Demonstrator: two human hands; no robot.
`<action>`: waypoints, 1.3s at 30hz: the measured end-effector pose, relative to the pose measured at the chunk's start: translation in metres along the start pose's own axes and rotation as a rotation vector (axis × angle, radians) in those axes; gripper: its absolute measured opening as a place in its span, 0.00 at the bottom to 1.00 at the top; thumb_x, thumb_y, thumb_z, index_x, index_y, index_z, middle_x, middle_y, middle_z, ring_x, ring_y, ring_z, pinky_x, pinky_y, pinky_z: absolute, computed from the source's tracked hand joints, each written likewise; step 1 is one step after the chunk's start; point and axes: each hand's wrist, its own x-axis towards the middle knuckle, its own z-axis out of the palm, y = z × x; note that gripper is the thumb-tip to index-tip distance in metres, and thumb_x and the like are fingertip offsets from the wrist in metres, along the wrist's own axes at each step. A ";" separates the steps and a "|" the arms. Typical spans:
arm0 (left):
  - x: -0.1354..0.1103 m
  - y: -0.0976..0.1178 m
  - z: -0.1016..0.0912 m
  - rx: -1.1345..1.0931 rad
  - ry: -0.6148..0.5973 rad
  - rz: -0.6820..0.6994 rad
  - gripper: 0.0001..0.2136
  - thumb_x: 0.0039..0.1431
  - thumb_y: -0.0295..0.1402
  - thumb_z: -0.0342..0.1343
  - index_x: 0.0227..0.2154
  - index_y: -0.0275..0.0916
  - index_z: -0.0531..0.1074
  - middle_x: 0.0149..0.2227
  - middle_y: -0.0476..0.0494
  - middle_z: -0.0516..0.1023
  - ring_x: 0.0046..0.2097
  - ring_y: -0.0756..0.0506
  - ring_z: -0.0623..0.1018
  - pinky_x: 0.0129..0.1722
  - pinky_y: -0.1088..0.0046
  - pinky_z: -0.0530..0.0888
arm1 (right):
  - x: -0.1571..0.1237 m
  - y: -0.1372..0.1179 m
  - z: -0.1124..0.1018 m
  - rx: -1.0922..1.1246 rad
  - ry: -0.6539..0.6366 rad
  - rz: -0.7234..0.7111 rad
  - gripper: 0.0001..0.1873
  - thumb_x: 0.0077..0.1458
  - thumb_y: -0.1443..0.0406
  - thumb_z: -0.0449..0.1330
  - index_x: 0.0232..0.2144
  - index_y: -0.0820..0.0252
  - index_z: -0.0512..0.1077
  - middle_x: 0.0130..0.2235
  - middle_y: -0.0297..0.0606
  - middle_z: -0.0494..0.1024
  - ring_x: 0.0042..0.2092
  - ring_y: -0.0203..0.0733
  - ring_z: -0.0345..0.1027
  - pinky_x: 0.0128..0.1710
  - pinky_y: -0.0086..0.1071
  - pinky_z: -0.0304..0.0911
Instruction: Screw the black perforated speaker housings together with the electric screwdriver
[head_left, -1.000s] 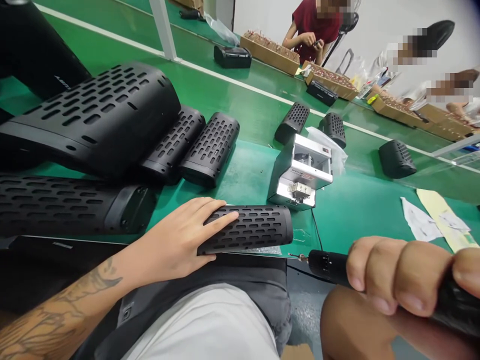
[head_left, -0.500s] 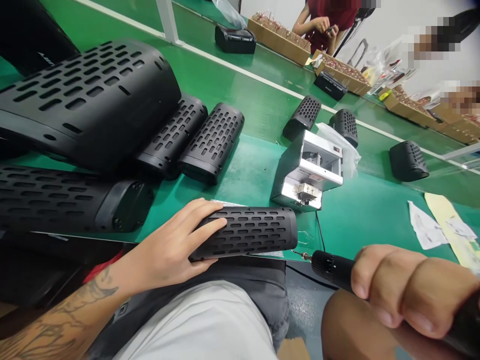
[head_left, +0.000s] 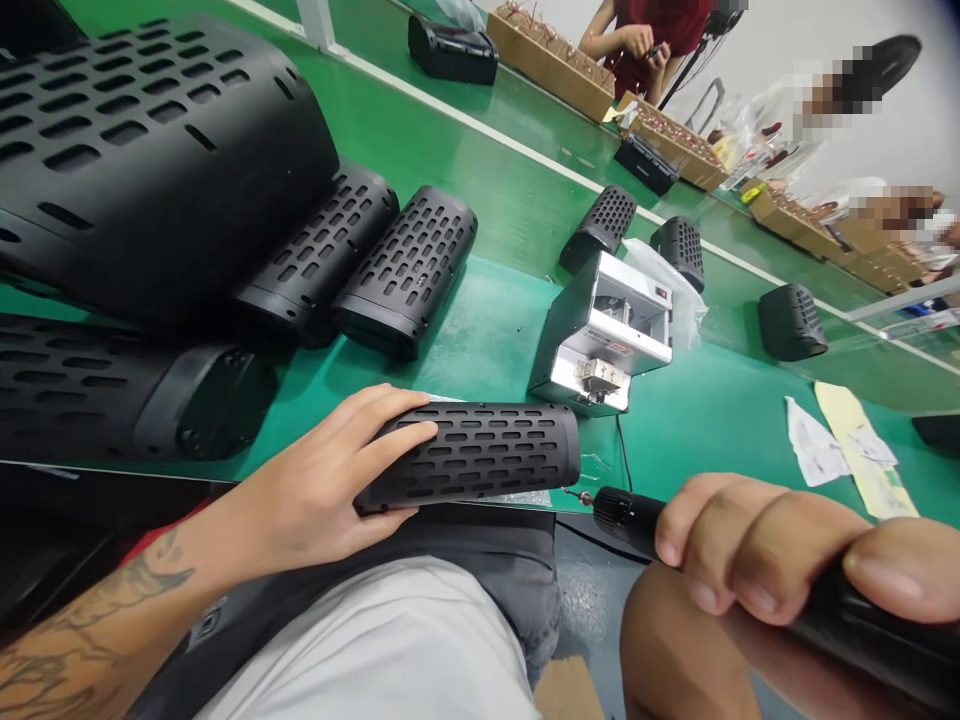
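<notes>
Spread under everything, a green bench [head_left: 495,350]. At ten o'clock on it, a big slotted black housing [head_left: 150,150], with a long slotted cylinder [head_left: 90,400] at nine and a pair of shorter cylinders [head_left: 409,265] side by side toward eleven. At one o'clock of the work, a silver screw feeder [head_left: 607,335], near but not touching. Dead centre, at the bench's near edge and lying crosswise, the slotted black tube [head_left: 480,450], free end pointing to three o'clock. Left hand [head_left: 315,490] laid over its nine-o'clock end, fingers curled on top, thumb beneath, gripping the tube. Right hand [head_left: 750,550] at four o'clock, clenched round a black electric screwdriver [head_left: 626,515], bit [head_left: 579,495] just beside the tube's end face, apparently short of touching. Judging from this: press the tube down firmly against rolling, line the driver up with the tube's long axis, seat the bit squarely before squeezing, and go gently to spare thread and plastic.
</notes>
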 end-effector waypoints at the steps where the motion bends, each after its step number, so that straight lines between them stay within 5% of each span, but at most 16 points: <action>1: 0.000 -0.001 0.000 -0.003 -0.001 -0.003 0.39 0.73 0.28 0.70 0.82 0.45 0.63 0.77 0.22 0.73 0.76 0.22 0.77 0.75 0.34 0.81 | 0.007 -0.004 0.008 -0.049 -0.064 -0.069 0.14 0.71 0.38 0.73 0.49 0.27 0.91 0.25 0.31 0.83 0.23 0.50 0.79 0.33 0.50 0.81; 3: 0.001 -0.002 0.001 -0.006 -0.003 -0.011 0.37 0.75 0.29 0.68 0.81 0.45 0.63 0.77 0.23 0.73 0.76 0.23 0.77 0.75 0.35 0.81 | 0.019 -0.007 0.024 -0.090 -0.104 -0.178 0.18 0.72 0.38 0.73 0.52 0.33 0.92 0.25 0.32 0.84 0.22 0.50 0.79 0.31 0.49 0.80; 6: 0.002 -0.001 0.001 -0.005 -0.003 -0.015 0.36 0.76 0.30 0.68 0.81 0.47 0.63 0.77 0.24 0.73 0.76 0.23 0.77 0.74 0.36 0.82 | 0.024 0.002 0.048 -0.034 0.104 -0.246 0.25 0.65 0.31 0.75 0.43 0.38 0.91 0.22 0.29 0.78 0.19 0.45 0.70 0.27 0.44 0.73; 10: 0.004 0.000 -0.001 0.008 -0.021 -0.013 0.37 0.75 0.30 0.68 0.81 0.45 0.62 0.77 0.22 0.73 0.75 0.23 0.77 0.73 0.36 0.83 | 0.018 0.015 0.066 -0.026 0.348 -0.168 0.30 0.64 0.28 0.74 0.34 0.42 0.84 0.23 0.28 0.73 0.21 0.45 0.65 0.29 0.44 0.70; 16: 0.002 -0.001 0.001 0.003 -0.027 -0.034 0.38 0.73 0.32 0.70 0.81 0.47 0.63 0.77 0.25 0.73 0.76 0.24 0.77 0.75 0.38 0.81 | 0.023 0.025 0.052 0.026 0.073 -0.230 0.28 0.65 0.32 0.76 0.38 0.45 0.86 0.25 0.28 0.76 0.21 0.44 0.71 0.30 0.44 0.74; 23: 0.002 0.000 0.002 0.018 -0.014 -0.027 0.39 0.73 0.32 0.70 0.81 0.48 0.62 0.76 0.25 0.74 0.75 0.24 0.78 0.75 0.38 0.81 | 0.035 0.027 0.066 0.086 0.032 -0.203 0.27 0.70 0.36 0.75 0.36 0.49 0.86 0.23 0.29 0.77 0.20 0.42 0.72 0.27 0.40 0.71; 28: 0.005 0.000 0.000 0.031 0.004 -0.007 0.41 0.71 0.32 0.72 0.82 0.49 0.61 0.75 0.25 0.76 0.73 0.24 0.80 0.72 0.40 0.84 | 0.036 0.027 0.061 0.077 -0.093 -0.259 0.28 0.60 0.34 0.82 0.39 0.49 0.89 0.24 0.29 0.79 0.19 0.41 0.71 0.24 0.40 0.71; 32: 0.003 0.001 0.005 0.041 0.031 -0.005 0.43 0.70 0.31 0.73 0.82 0.47 0.61 0.75 0.24 0.76 0.73 0.23 0.80 0.72 0.38 0.84 | 0.050 0.014 0.041 0.087 0.038 -0.284 0.28 0.65 0.34 0.78 0.43 0.50 0.91 0.25 0.30 0.81 0.19 0.41 0.72 0.25 0.41 0.75; 35: -0.003 0.002 0.015 0.036 0.098 -0.005 0.40 0.72 0.31 0.72 0.81 0.44 0.63 0.76 0.21 0.72 0.76 0.22 0.78 0.75 0.35 0.82 | 0.089 0.019 0.023 0.057 0.176 -0.463 0.34 0.58 0.31 0.80 0.42 0.52 0.92 0.26 0.34 0.84 0.22 0.49 0.76 0.27 0.48 0.80; 37: -0.009 0.001 0.023 0.025 0.157 -0.005 0.39 0.72 0.31 0.73 0.81 0.42 0.64 0.77 0.19 0.70 0.77 0.21 0.76 0.76 0.33 0.81 | 0.120 0.034 0.017 0.042 0.279 -0.593 0.38 0.55 0.26 0.78 0.36 0.53 0.88 0.21 0.31 0.79 0.17 0.46 0.71 0.18 0.40 0.71; 39: -0.015 0.000 0.030 0.010 0.198 -0.027 0.41 0.72 0.33 0.74 0.82 0.42 0.64 0.79 0.18 0.68 0.79 0.20 0.74 0.77 0.31 0.80 | 0.143 0.050 0.017 0.009 0.379 -0.572 0.41 0.52 0.24 0.77 0.32 0.53 0.82 0.20 0.28 0.76 0.16 0.43 0.68 0.17 0.38 0.70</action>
